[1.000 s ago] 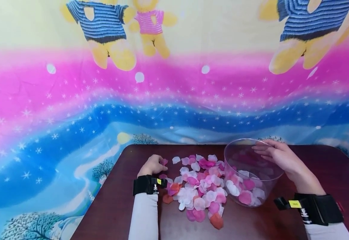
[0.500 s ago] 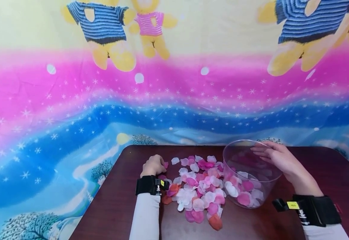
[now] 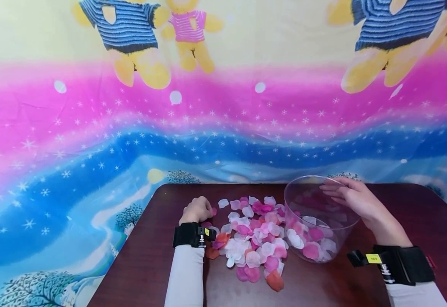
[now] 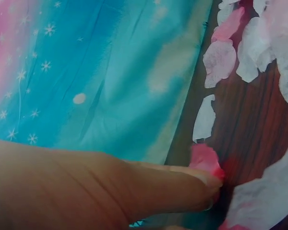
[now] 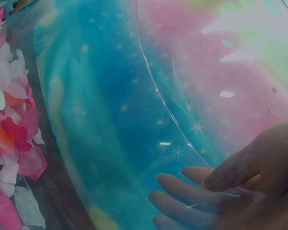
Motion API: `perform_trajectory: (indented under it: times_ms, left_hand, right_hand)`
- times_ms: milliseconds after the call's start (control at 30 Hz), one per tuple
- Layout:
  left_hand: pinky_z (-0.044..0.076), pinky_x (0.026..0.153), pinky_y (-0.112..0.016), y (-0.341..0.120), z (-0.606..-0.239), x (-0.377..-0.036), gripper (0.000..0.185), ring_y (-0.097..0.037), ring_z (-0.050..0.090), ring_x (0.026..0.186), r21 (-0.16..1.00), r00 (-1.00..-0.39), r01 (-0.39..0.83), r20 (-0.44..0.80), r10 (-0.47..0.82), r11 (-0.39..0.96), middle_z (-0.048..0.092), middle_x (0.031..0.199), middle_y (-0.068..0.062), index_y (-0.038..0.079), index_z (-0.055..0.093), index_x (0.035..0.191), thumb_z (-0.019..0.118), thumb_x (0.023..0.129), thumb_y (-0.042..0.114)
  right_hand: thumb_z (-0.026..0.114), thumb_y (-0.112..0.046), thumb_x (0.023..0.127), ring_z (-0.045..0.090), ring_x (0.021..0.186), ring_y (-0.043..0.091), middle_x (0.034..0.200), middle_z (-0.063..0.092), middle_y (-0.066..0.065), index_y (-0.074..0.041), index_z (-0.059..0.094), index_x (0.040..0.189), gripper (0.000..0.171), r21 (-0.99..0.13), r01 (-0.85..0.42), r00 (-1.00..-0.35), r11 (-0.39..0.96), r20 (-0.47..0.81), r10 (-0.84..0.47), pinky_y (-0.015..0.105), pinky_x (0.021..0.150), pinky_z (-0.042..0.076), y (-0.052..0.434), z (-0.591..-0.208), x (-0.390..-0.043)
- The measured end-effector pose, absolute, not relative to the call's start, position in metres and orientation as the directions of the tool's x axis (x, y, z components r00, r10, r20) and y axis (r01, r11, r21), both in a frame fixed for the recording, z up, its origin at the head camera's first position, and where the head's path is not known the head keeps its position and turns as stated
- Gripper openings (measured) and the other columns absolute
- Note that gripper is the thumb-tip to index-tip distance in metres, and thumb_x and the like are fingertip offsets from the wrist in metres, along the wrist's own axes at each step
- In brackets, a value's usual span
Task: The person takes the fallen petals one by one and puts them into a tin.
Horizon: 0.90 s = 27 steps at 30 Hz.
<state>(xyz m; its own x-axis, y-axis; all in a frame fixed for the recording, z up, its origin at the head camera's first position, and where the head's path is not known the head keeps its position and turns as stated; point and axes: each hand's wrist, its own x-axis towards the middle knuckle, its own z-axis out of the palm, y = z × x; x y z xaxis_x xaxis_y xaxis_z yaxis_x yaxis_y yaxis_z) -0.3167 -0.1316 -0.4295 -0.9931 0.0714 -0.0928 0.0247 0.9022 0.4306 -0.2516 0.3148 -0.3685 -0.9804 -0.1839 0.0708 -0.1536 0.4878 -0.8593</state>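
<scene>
On the left of the table, my left hand [image 3: 196, 209] reaches to the edge of a scattered heap of artificial flower petals [image 3: 259, 238]. Between its thumb and fingertip, in the left wrist view, it pinches a pink petal [image 4: 205, 159]. A clear plastic bucket [image 3: 315, 253], partly filled with pink and white petals [image 3: 312, 249], stands right of the heap. My right hand [image 3: 355, 198] grips the bucket's rim at its far right side. In the right wrist view the thumb lies by the rim and the fingers [image 5: 182, 191] show hazily through the plastic.
The dark wooden table [image 3: 139, 264] ends at a printed curtain [image 3: 223, 119] hanging right behind it. A white petal [image 3: 223, 203] lies apart at the back of the heap. An orange petal [image 3: 274, 281] lies at its front.
My left hand has shifted slightly right and its thumb has drawn in out of the head view. The right hand and bucket have stayed in place.
</scene>
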Motion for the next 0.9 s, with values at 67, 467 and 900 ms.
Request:
perform_trajectory:
  times_ms: [67,467,900]
  left_hand:
    - [0.048,0.075,-0.044,-0.133,-0.428,-0.316,0.014,-0.021,0.058,0.074,0.438,-0.99,0.055,-0.091,0.105,0.897,0.065,0.078,-0.001,0.011,0.076,0.078,0.073,0.092,0.01]
    - [0.053,0.078,-0.034,-0.094,-0.361,-0.292,0.006,-0.012,0.062,0.083,0.481,-0.87,0.491,0.31,0.383,0.727,0.07,0.097,0.003,0.014,0.077,0.099,0.073,0.095,0.012]
    - [0.051,0.081,-0.016,0.016,-0.338,-0.24,0.01,-0.008,0.066,0.088,0.117,-0.464,0.857,0.597,0.654,0.502,0.067,0.103,0.005,0.017,0.075,0.107,0.072,0.098,0.019]
  right_hand:
    - [0.025,-0.019,0.113,0.052,0.133,0.046,0.145,0.053,0.03,0.005,0.035,0.154,0.049,-0.859,-0.153,-0.98,0.488,0.069,-0.185,0.022,0.095,0.052,0.315,-0.367,-0.252]
    - [0.023,-0.014,0.111,0.052,0.132,0.046,0.145,0.052,0.031,0.007,0.035,0.154,0.049,-0.858,-0.152,-0.981,0.491,0.07,-0.182,0.027,0.099,0.052,0.319,-0.363,-0.253]
    - [0.022,-0.016,0.112,0.052,0.133,0.045,0.145,0.052,0.03,0.006,0.037,0.153,0.049,-0.868,-0.133,-0.984,0.478,0.058,-0.17,0.048,0.108,0.044,0.315,-0.365,-0.252]
